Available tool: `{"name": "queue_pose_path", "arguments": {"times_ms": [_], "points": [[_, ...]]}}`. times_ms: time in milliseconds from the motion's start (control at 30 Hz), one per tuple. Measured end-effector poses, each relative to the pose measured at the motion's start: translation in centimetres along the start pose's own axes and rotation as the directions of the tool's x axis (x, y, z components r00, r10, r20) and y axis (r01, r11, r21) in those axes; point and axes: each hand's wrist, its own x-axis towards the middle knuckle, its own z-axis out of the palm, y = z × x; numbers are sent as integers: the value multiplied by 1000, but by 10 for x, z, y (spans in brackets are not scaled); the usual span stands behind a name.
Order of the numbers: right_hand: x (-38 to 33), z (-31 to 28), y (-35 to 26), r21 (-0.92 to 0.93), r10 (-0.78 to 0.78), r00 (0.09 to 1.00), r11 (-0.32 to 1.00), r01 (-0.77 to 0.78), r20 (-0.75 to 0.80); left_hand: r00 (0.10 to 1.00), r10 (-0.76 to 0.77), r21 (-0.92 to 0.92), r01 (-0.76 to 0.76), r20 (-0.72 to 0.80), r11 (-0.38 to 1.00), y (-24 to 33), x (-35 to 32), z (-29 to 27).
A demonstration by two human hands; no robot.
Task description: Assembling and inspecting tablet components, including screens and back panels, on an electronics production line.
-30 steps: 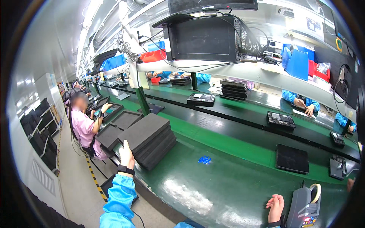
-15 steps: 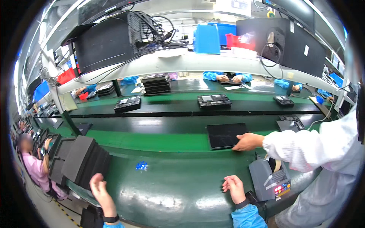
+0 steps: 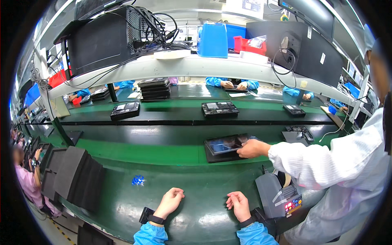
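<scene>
Left hand (image 3: 170, 201) rests on the green bench (image 3: 122, 192), fingers loosely curled, holding nothing. Right hand (image 3: 238, 204) rests beside it at 3 o'clock, half open and likewise empty. Small blue parts (image 3: 138, 180) lie at 10 o'clock from the left hand. At 12 o'clock, a co-worker's hand (image 3: 253, 148) grips a tablet (image 3: 224, 143) lying on a black tray (image 3: 212, 157).

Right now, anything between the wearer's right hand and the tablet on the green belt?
Nothing on the belt between the right hand and the tablet, only bare green surface. But a co-worker's hand in a white sleeve grips the tablet's right edge. The left hand rests empty nearby.
</scene>
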Motion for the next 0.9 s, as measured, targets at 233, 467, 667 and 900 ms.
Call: {"name": "queue_pose_path", "arguments": {"times_ms": [233, 467, 667, 900], "points": [[1, 2, -6, -20, 4, 1000, 1000, -5, -27, 875, 482, 542, -382, -49, 748, -3, -18, 19], [6, -10, -6, 135, 35, 998, 990, -26, -60, 990, -54, 13, 52, 133, 999, 31, 38, 18], [7, -21, -11, 342, 141, 989, 928, -149, 48, 944, 248, 106, -230, -219, 967, -5, 143, 41], [17, -21, -12, 409, 181, 973, 885, -225, 144, 961, 149, 402, -45, -232, 914, 41, 172, 52]]}}
